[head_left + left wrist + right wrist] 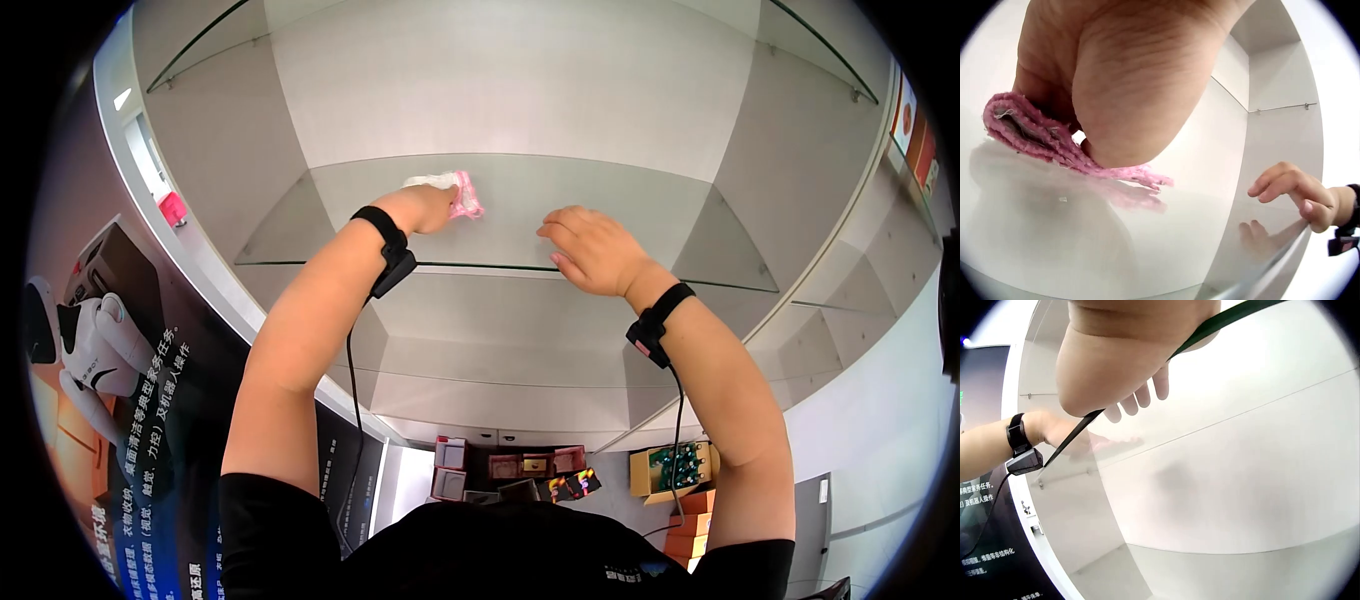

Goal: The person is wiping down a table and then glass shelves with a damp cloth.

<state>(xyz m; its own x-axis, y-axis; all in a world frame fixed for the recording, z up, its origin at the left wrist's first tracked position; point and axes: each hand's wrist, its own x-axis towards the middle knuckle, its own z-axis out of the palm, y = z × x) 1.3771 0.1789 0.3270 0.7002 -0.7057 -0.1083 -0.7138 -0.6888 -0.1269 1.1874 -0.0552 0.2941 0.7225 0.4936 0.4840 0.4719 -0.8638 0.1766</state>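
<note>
A pink-and-white cloth (467, 196) lies folded on the glass shelf (520, 185) of a pale cabinet. My left hand (428, 208) grips it, palm down, near the shelf's front edge. In the left wrist view the thumb presses on the folded cloth (1038, 134), and its reflection shows in the glass. To the right, my right hand (597, 250) is at the shelf's front edge with fingers loosely bent, holding nothing. Seen from below in the right wrist view, the right hand (1122, 359) overlaps the dark glass edge, its fingertips showing through the glass.
Glass shelf edges (818, 50) jut out higher up on both sides. A dark poster (130, 400) stands at the left. Below, open boxes (450, 468) and a carton of green bottles (674, 470) sit on the floor. Cables hang from both wrist cameras.
</note>
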